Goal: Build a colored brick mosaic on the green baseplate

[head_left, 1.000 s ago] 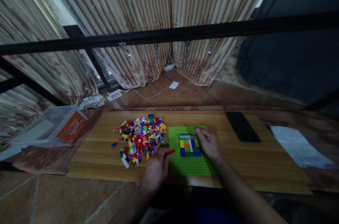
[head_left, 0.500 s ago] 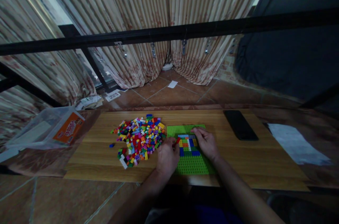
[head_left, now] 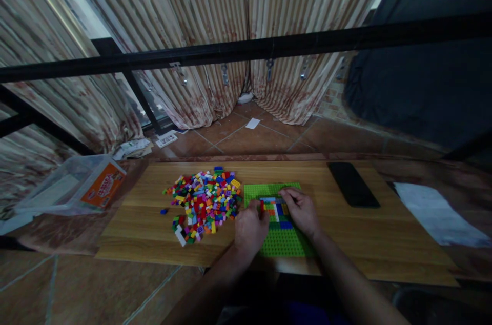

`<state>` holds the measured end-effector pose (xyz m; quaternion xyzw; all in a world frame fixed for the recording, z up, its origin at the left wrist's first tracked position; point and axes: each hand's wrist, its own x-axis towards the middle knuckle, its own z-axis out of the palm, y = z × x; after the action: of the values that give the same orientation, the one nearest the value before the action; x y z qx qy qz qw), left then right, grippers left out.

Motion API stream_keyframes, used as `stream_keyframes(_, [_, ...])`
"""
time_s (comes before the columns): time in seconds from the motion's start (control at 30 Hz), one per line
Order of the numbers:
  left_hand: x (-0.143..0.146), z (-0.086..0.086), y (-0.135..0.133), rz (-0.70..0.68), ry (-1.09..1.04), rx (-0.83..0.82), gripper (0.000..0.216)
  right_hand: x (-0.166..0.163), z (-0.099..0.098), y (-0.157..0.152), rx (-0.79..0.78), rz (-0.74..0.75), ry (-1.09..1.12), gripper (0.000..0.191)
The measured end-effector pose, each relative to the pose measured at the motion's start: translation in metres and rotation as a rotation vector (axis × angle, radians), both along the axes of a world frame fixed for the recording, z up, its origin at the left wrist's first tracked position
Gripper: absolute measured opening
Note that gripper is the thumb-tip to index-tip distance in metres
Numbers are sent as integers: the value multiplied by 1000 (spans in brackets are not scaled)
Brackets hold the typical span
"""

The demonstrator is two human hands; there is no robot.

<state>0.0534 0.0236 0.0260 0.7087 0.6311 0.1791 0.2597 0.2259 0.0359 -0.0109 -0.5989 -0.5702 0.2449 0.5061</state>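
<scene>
A green baseplate (head_left: 284, 248) lies on the wooden board, bearing a flat patch of coloured toy bricks (head_left: 277, 212) in blue, white, orange, yellow and green. At the patch's left edge my left hand (head_left: 250, 227) is closed, its fingertips on a small red brick (head_left: 262, 206) that is mostly hidden. My right hand (head_left: 302, 209) rests over the patch's upper right corner with thumb and finger pinched; anything between them is hidden. Left of the baseplate spreads a pile of loose mixed bricks (head_left: 207, 197).
A black phone-like slab (head_left: 353, 185) lies right of the baseplate on the wooden board (head_left: 134, 232). Beyond the board's right end is a white sheet (head_left: 438, 215). A clear plastic box (head_left: 69, 186) with an orange label stands at left. A dark rail (head_left: 215, 52) crosses before the curtains.
My left hand has moved slightly right and brought the red brick down against the patch's left edge. My right hand keeps its place at the upper right corner. The view has shifted slightly.
</scene>
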Motion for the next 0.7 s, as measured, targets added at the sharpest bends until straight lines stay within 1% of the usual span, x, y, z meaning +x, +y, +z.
stream_keyframes(0.33, [3,-6,4,52,-191,-80,36,1,-2,0,13,16,-12,32])
stream_keyframes(0.5, [2,-4,4,50,-199,-95,42,2,-4,0,15,22,-19,31])
stream_keyframes(0.7, [-1,0,4,49,-187,-94,41,2,-4,0,16,15,-25,31])
